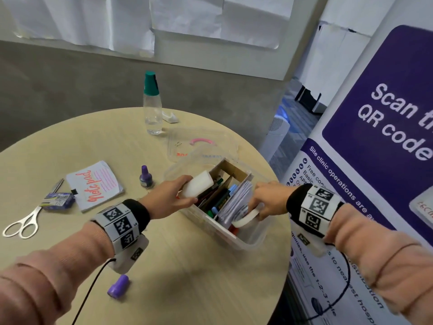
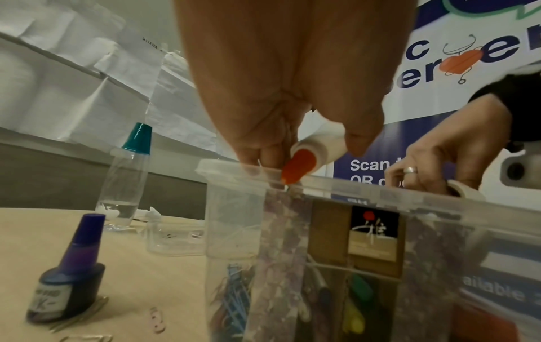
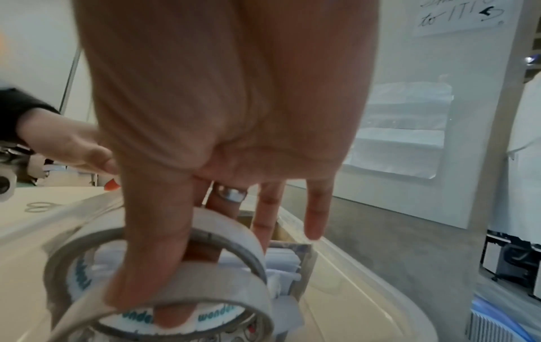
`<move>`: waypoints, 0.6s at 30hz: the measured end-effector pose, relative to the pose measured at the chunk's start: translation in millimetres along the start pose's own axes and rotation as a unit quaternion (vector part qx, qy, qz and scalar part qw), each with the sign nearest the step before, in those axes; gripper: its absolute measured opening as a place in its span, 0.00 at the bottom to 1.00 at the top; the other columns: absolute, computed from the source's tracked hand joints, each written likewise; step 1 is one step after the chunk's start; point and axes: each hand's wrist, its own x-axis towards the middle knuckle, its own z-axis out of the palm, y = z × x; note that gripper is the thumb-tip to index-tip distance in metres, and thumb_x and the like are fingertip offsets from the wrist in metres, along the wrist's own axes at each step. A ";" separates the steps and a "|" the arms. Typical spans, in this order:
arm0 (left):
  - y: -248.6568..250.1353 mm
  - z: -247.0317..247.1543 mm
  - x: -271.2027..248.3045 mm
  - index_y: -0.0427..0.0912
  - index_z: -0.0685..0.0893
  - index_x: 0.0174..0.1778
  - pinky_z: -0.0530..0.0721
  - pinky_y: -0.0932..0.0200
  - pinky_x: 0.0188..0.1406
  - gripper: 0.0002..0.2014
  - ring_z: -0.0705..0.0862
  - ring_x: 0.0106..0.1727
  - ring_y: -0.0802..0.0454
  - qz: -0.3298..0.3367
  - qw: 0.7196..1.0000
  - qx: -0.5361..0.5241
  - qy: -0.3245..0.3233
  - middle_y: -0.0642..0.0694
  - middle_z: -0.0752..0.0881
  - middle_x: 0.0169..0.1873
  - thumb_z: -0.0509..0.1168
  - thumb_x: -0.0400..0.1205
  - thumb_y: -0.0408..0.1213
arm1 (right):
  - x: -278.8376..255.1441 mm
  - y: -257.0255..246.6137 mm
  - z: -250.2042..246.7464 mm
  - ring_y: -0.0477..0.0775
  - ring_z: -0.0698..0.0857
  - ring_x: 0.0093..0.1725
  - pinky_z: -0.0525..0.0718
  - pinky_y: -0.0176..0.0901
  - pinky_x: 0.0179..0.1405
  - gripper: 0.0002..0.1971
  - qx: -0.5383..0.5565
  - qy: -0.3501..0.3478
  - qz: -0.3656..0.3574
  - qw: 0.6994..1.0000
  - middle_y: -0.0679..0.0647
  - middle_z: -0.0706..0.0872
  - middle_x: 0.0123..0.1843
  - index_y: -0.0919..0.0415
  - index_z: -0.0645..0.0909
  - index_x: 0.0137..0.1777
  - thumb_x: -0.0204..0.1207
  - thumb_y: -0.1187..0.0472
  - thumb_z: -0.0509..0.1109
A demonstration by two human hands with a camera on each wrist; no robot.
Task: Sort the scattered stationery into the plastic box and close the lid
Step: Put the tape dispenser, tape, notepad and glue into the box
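Observation:
A clear plastic box [image 1: 256, 239] with cardboard dividers, pens and papers stands at the table's right. My left hand [image 1: 177, 194] grips a white glue bottle [image 1: 199, 185] tilted over the box's left rim, its orange tip [image 2: 298, 166] pointing down at the rim. My right hand [image 1: 260, 206] pinches a roll of clear tape [image 1: 246, 219] above the box's near end, thumb through the roll [image 3: 219, 289]. The clear lid [image 1: 203, 146] lies flat behind the box. A notepad [image 1: 96, 184], purple ink bottle [image 1: 146, 177], scissors [image 1: 23, 221] and blue staples box [image 1: 59, 200] lie to the left.
A water bottle with a green cap [image 1: 152, 106] stands at the table's far edge. A small purple cap-like piece [image 1: 118, 286] lies near the front, under my left forearm. A pen [image 1: 57, 185] lies beside the notepad. A purple banner [image 1: 375, 137] stands close on the right.

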 end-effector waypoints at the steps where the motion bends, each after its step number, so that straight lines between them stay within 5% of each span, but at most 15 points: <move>1: 0.0 0.0 -0.1 0.43 0.68 0.71 0.76 0.68 0.42 0.25 0.79 0.48 0.53 0.001 1.000 0.001 0.000 0.50 0.78 0.50 0.65 0.80 0.46 | 0.3 -0.6 2.3 0.53 0.74 0.61 0.69 0.49 0.58 0.14 0.004 0.003 -0.001 1.000 0.51 0.83 0.56 0.47 0.83 0.62 0.76 0.55 0.68; 8: -1.0 1.9 -0.7 0.42 0.69 0.71 0.75 0.67 0.44 0.25 0.79 0.50 0.53 0.002 1.000 -0.010 0.015 0.51 0.77 0.50 0.65 0.80 0.46 | -5.4 -1.3 12.1 0.52 0.66 0.67 0.64 0.50 0.65 0.15 0.028 0.069 0.021 0.997 0.50 0.78 0.61 0.45 0.81 0.64 0.77 0.54 0.66; 12: -0.7 1.2 -1.1 0.42 0.69 0.71 0.80 0.62 0.50 0.26 0.80 0.53 0.51 -0.001 1.000 -0.009 0.012 0.50 0.78 0.52 0.65 0.80 0.46 | -16.4 -0.7 4.2 0.52 0.70 0.64 0.66 0.48 0.60 0.16 0.028 0.019 0.037 0.999 0.50 0.80 0.55 0.44 0.81 0.65 0.77 0.54 0.67; 15: -0.8 2.4 -0.8 0.42 0.69 0.71 0.76 0.68 0.43 0.25 0.79 0.51 0.53 -0.003 1.000 -0.008 0.017 0.50 0.78 0.51 0.66 0.80 0.46 | -20.9 -3.3 -8.0 0.49 0.73 0.54 0.67 0.42 0.52 0.15 0.014 -0.029 0.044 0.999 0.48 0.78 0.49 0.46 0.82 0.63 0.76 0.54 0.68; 18: -0.4 2.6 -0.7 0.42 0.69 0.72 0.76 0.66 0.45 0.26 0.79 0.52 0.52 -0.011 1.000 -0.011 0.017 0.49 0.79 0.53 0.65 0.80 0.46 | -9.2 -15.8 -16.8 0.50 0.77 0.52 0.72 0.36 0.46 0.18 -0.024 -0.131 0.031 0.991 0.52 0.83 0.57 0.54 0.80 0.67 0.77 0.58 0.68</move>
